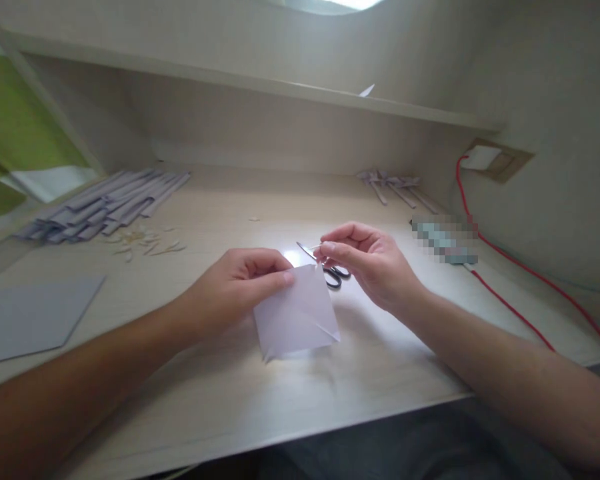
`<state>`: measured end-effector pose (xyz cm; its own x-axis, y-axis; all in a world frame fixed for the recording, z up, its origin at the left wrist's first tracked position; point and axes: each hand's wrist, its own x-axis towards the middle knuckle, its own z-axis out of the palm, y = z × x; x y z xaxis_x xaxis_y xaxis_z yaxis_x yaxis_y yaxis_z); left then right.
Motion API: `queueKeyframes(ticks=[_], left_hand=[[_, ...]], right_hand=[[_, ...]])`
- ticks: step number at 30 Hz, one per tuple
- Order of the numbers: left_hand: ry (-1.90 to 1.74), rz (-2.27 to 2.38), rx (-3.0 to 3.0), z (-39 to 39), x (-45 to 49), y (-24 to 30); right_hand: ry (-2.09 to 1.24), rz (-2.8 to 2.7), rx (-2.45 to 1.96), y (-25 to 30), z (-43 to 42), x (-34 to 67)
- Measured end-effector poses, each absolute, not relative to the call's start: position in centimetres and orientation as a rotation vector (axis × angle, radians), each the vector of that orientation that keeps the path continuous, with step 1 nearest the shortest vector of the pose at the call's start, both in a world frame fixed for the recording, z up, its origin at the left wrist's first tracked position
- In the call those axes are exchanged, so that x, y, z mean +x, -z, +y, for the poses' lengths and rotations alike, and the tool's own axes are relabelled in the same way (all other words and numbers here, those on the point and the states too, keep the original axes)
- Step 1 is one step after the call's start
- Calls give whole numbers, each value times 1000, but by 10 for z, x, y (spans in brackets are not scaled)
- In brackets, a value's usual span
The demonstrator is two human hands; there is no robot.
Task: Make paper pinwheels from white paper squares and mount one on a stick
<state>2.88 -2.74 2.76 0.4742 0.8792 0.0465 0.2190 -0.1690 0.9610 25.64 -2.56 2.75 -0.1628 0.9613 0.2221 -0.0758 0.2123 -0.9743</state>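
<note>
A square of white paper (295, 310) with cut or creased corners is held up over the desk. My left hand (243, 277) pinches its upper left edge between thumb and fingers. Close to the paper's top right corner, my right hand (367, 263) is closed in a pinch around a thin pale sliver (316, 247), too small to name surely. Behind both hands lies a pair of scissors (334, 277) with black handles, partly hidden by the paper and my right fingers.
Many rolled paper tubes (110, 203) are piled at the back left, with small pale scraps (143, 240) before them. A paper stack (35, 317) lies at left. Folded paper pieces (395, 183) sit back right, near a blurred-out device (443, 240) on a red cable (513, 313).
</note>
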Motion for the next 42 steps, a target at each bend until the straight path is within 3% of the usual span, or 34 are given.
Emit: queueKeyframes(ticks=[11, 22, 31, 42], left_hand=[[-925, 1005, 1741, -18, 27, -18], [-866, 836, 1684, -15, 25, -15], [-979, 877, 2014, -34, 33, -35], [-949, 775, 1791, -27, 33, -29]], right_hand=[[-888, -1724, -788, -25, -32, 258], [-1063, -1569, -819, -22, -29, 257], [-1055, -1628, -766, -20, -35, 252], [-1177, -1488, -832, -22, -33, 253]])
